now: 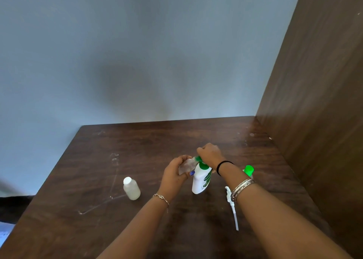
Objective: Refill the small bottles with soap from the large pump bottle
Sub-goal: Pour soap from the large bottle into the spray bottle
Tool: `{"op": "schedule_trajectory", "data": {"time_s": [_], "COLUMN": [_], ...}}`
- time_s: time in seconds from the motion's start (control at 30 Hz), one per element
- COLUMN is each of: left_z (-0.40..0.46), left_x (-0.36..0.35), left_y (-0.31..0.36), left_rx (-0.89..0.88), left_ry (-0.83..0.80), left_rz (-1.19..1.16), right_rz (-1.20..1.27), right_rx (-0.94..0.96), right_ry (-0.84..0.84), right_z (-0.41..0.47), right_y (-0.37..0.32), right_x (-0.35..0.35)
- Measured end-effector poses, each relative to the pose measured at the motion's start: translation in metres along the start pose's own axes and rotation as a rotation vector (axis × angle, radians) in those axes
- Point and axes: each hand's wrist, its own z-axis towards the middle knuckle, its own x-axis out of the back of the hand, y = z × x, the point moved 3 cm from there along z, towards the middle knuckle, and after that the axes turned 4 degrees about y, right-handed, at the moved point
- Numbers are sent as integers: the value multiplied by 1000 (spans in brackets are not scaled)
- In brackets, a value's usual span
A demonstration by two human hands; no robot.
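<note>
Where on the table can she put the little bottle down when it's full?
Bare wood lies left of the capped white small bottle and behind both hands toward the grey wall. It is crowded around the white-and-green pump bottle, white sprayer tube and green cap.

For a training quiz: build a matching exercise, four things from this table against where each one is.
Things:
1. large pump bottle
2. clear small bottle
3. capped white bottle
4. loose pump tube

Places:
A. lying flat by the right forearm
B. standing alone, left of both hands
C. in the left hand, tilted at the spout
D. upright under the right hand

Pairs: 1-D, 2-C, 3-B, 4-A
</note>
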Motion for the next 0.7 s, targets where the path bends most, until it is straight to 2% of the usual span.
{"op": "schedule_trajectory", "data": {"time_s": [0.27, 0.5, 0.7], "left_z": [0, -1, 1], "left_x": [3, 4, 5], "left_y": [-1, -3, -1], "left_rx": [4, 1, -7], "left_ry": [14, 33, 22], "left_rz": [-14, -25, -54], "right_rz": [-1, -44, -22], "right_rx": [-17, 39, 6], "right_ry": [-74, -10, -111], "right_z": [0, 0, -2], "right_y": [-2, -1, -1], "right_x": [1, -2, 3]}}
